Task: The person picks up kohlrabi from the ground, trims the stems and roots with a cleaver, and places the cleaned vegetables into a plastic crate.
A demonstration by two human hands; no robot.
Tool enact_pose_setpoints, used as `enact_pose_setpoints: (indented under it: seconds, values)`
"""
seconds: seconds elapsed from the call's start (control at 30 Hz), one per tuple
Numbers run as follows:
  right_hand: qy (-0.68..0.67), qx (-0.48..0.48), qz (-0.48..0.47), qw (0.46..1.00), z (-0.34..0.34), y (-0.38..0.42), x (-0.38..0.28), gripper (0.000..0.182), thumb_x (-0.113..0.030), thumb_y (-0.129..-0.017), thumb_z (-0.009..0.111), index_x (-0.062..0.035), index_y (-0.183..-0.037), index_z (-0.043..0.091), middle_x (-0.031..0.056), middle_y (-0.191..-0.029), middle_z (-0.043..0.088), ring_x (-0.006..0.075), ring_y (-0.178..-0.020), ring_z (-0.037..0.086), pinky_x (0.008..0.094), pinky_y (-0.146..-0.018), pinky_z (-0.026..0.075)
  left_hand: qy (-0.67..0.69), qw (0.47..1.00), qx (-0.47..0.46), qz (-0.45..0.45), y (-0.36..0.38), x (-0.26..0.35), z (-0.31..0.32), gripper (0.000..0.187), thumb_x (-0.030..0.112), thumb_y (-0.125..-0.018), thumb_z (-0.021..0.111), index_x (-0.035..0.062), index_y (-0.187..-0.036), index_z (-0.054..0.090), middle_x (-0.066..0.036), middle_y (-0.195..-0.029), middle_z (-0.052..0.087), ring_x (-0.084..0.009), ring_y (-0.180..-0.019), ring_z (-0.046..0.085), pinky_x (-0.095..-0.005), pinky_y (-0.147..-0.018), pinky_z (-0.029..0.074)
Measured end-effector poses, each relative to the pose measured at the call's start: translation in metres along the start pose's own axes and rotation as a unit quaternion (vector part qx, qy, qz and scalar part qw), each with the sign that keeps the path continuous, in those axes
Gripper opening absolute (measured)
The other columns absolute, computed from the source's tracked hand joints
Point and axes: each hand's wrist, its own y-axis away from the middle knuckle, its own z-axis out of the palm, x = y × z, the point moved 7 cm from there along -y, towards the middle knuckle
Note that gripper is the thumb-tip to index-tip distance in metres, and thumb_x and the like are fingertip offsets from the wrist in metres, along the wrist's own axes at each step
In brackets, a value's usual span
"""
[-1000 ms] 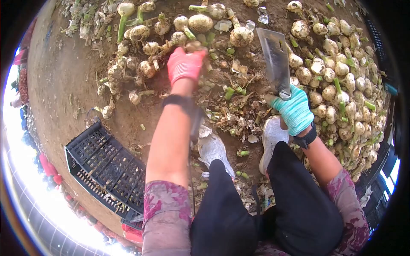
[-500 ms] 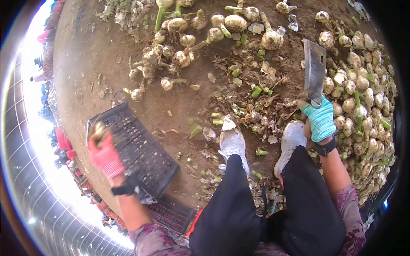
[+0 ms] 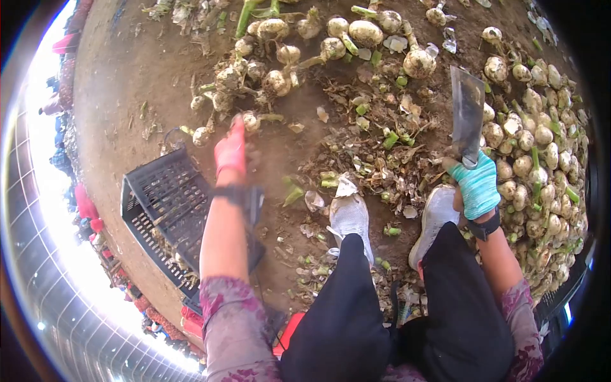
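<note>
My left hand (image 3: 231, 151), in a pink glove, reaches over the soil just below a small bulb (image 3: 250, 121) with a green stem. Its fingers are smeared by motion, so their grip is unclear. In a teal glove, my right hand (image 3: 476, 184) is closed round the handle of a cleaver (image 3: 467, 108), whose wide blade points up and away from me. Beyond my left hand lie several soil-covered bulbs (image 3: 277, 83) with roots and stems. A black plastic crate (image 3: 172, 197) stands tilted to the left of my left forearm.
A large heap of trimmed bulbs (image 3: 541, 165) fills the right side. Dry peelings and cut stems (image 3: 382, 137) litter the ground between my white shoes (image 3: 349, 219) and the far bulbs. A bright mesh wall (image 3: 38, 254) curves along the left edge.
My left hand has moved from over the crate, where it held a blurred bulb, rightward and up to the bulbs on the soil. The crate has shifted and tilted. The cleaver stays in my right hand.
</note>
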Motion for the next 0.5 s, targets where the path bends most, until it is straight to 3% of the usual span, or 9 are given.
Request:
enact_pose_setpoints:
  seconds: [0.13, 0.2, 0.23, 0.27, 0.33, 0.37, 0.43, 0.47, 0.5]
  values:
    - [0.030, 0.008, 0.004, 1.000, 0.005, -0.002, -0.006, 0.018, -0.009, -0.067, 0.067, -0.0012, -0.082, 0.059, 0.0005, -0.066, 0.058, 0.0074, -0.056, 0.046, 0.0234, -0.052, 0.039, 0.153, 0.987, 0.041, 0.027, -0.016, 0.006, 0.043, 0.059, 0.049, -0.070, 0.062, -0.0008, -0.101, 0.052, -0.011, -0.092, 0.054, -0.0216, -0.068, 0.054, -0.0373, -0.055, 0.048]
    - [0.027, -0.011, -0.020, 0.999, 0.010, -0.001, -0.011, 0.018, -0.009, -0.067, 0.067, -0.0011, -0.082, 0.059, 0.0008, -0.067, 0.059, 0.0077, -0.057, 0.047, 0.0236, -0.054, 0.040, 0.108, 0.982, 0.100, 0.118, -0.004, 0.018, 0.039, 0.063, 0.038, -0.067, 0.068, -0.0076, -0.106, 0.048, -0.013, -0.094, 0.056, -0.0191, -0.076, 0.055, -0.0302, -0.063, 0.046]
    - [-0.008, -0.011, -0.035, 0.999, 0.013, 0.001, -0.015, 0.020, -0.011, -0.067, 0.068, -0.0018, -0.082, 0.059, 0.0013, -0.068, 0.059, 0.0080, -0.059, 0.048, 0.0241, -0.055, 0.041, 0.144, 0.971, 0.081, 0.174, 0.012, 0.024, 0.042, 0.063, 0.022, -0.063, 0.073, -0.0084, -0.110, 0.044, -0.010, -0.096, 0.057, -0.0178, -0.075, 0.055, -0.0284, -0.066, 0.046]
    - [-0.007, -0.008, -0.035, 0.999, 0.017, 0.003, -0.018, 0.020, -0.011, -0.067, 0.068, -0.0018, -0.082, 0.059, 0.0013, -0.068, 0.059, 0.0080, -0.059, 0.048, 0.0241, -0.055, 0.041, 0.144, 0.971, 0.078, 0.174, 0.028, 0.021, 0.043, 0.063, 0.022, -0.063, 0.073, -0.0084, -0.110, 0.044, -0.010, -0.096, 0.057, -0.0178, -0.075, 0.055, -0.0284, -0.066, 0.046]
    - [0.056, -0.024, -0.078, 0.995, 0.023, 0.009, -0.030, 0.019, -0.011, -0.068, 0.067, -0.0035, -0.085, 0.061, 0.0011, -0.062, 0.056, 0.0081, -0.052, 0.049, 0.0235, -0.049, 0.039, 0.181, 0.947, -0.087, 0.249, 0.079, 0.032, 0.062, 0.059, 0.010, -0.062, 0.073, -0.0068, -0.110, 0.044, -0.008, -0.093, 0.058, -0.0156, -0.073, 0.056, -0.0276, -0.065, 0.046]
    - [0.076, -0.028, -0.104, 0.991, 0.027, 0.010, -0.027, 0.023, -0.014, -0.065, 0.069, -0.0052, -0.084, 0.060, 0.0057, -0.068, 0.060, 0.0115, -0.058, 0.053, 0.0256, -0.057, 0.044, 0.183, 0.947, -0.097, 0.246, 0.093, 0.026, 0.065, 0.059, 0.010, -0.062, 0.073, -0.0068, -0.110, 0.044, -0.008, -0.093, 0.058, -0.0156, -0.073, 0.056, -0.0276, -0.065, 0.046]
    - [0.158, -0.025, -0.208, 0.965, 0.035, 0.023, -0.047, 0.023, -0.016, -0.066, 0.067, -0.0062, -0.086, 0.060, 0.0105, -0.072, 0.060, 0.0219, -0.064, 0.058, 0.0300, -0.059, 0.046, 0.141, 0.928, -0.232, 0.254, 0.124, 0.019, 0.091, 0.050, 0.011, -0.063, 0.070, -0.0020, -0.105, 0.047, -0.006, -0.087, 0.058, -0.0147, -0.077, 0.055, -0.0265, -0.071, 0.044]
    - [0.176, -0.028, -0.235, 0.955, 0.038, 0.031, -0.052, 0.024, -0.015, -0.066, 0.066, -0.0064, -0.088, 0.060, 0.0116, -0.075, 0.060, 0.0256, -0.068, 0.059, 0.0317, -0.060, 0.046, 0.141, 0.926, -0.247, 0.250, 0.138, 0.016, 0.097, 0.050, 0.011, -0.063, 0.070, -0.0020, -0.105, 0.047, -0.006, -0.087, 0.058, -0.0147, -0.077, 0.055, -0.0265, -0.071, 0.044]
    - [0.219, -0.043, -0.292, 0.930, 0.042, 0.038, -0.063, 0.024, -0.011, -0.065, 0.065, -0.0048, -0.088, 0.059, 0.0114, -0.075, 0.059, 0.0245, -0.068, 0.059, 0.0308, -0.060, 0.046, 0.103, 0.917, -0.281, 0.264, 0.156, 0.015, 0.106, 0.048, 0.010, -0.065, 0.069, 0.0000, -0.107, 0.048, -0.006, -0.086, 0.059, -0.0147, -0.075, 0.056, -0.0287, -0.070, 0.045]
